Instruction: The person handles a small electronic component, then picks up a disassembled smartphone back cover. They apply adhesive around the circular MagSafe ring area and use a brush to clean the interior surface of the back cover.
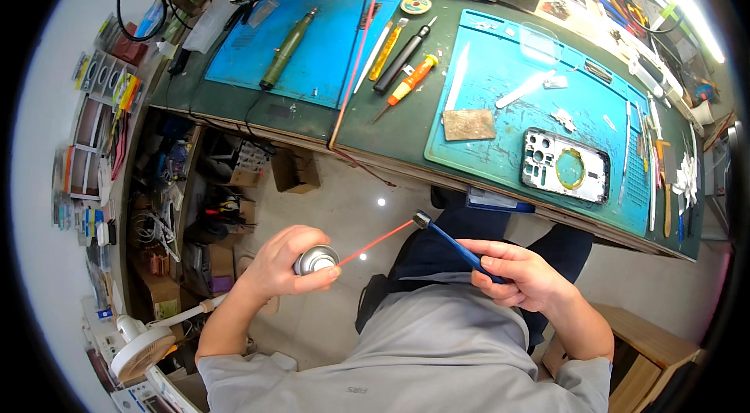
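Observation:
My left hand is wrapped round a silver-topped spray can, its thumb beside the top. A thin red straw runs from the can to the head of a blue brush with dark bristles. My right hand pinches that brush by its handle, bristle end pointing up and left. Both hands are held over my lap, in front of the bench edge. On the bench beyond lies a phone frame with a yellowish ring, on a light blue mat.
A flat tan plate lies on that mat. An orange screwdriver, a black pen-like tool and a green tool lie farther left. A red cord hangs over the bench edge. At lower left stands a small fan.

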Demonstrator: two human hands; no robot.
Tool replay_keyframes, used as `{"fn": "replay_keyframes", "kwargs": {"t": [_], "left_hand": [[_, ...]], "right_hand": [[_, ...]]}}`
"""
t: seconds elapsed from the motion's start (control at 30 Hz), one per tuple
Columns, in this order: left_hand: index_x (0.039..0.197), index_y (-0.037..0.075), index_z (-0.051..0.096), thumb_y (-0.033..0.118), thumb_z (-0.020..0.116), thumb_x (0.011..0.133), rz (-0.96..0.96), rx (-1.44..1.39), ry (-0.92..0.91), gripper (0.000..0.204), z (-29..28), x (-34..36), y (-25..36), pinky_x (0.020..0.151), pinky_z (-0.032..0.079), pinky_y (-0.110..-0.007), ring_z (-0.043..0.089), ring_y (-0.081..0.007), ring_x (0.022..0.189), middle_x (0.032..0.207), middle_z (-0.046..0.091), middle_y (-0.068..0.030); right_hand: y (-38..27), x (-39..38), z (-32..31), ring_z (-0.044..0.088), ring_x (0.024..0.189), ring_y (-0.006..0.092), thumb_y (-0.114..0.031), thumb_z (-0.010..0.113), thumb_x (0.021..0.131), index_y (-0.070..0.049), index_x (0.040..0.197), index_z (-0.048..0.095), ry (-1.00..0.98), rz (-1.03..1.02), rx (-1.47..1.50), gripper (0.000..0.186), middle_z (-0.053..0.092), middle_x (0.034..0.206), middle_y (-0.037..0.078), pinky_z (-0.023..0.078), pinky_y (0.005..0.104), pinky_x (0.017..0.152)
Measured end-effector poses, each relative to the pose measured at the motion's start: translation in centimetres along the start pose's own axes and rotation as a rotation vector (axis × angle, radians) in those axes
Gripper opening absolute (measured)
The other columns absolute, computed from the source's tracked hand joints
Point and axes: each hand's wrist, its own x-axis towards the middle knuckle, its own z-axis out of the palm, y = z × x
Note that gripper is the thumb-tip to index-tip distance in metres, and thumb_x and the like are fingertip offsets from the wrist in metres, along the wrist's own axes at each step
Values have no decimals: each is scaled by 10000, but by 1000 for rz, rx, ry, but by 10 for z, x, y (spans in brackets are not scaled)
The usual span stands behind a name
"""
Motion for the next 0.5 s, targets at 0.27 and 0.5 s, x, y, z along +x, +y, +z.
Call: {"fn": "replay_keyframes", "kwargs": {"t": [0.27, 0.5], "left_hand": [[1433, 112, 292, 35, 689, 661, -68, 410, 448, 871, -40, -7, -48, 728, 532, -358, 618, -233, 813, 989, 633, -118], [1511, 13, 187, 106, 682, 910, -482, 512, 1092, 784, -103, 29, -157, 1058, 405, -408, 479, -317, 1230, 1403, 413, -224]], "right_hand": [[5, 4, 18, 365, 595, 64, -141, 469, 1063, -92, 1529, 371, -76, -12, -64, 479, 565, 911, 56, 263, 197, 466], [42, 139, 25, 628, 620, 236, -46, 618, 802, -42, 1355, 555, 64, -1001, -2133, 557, 566, 778, 88, 531, 326, 529]]}}
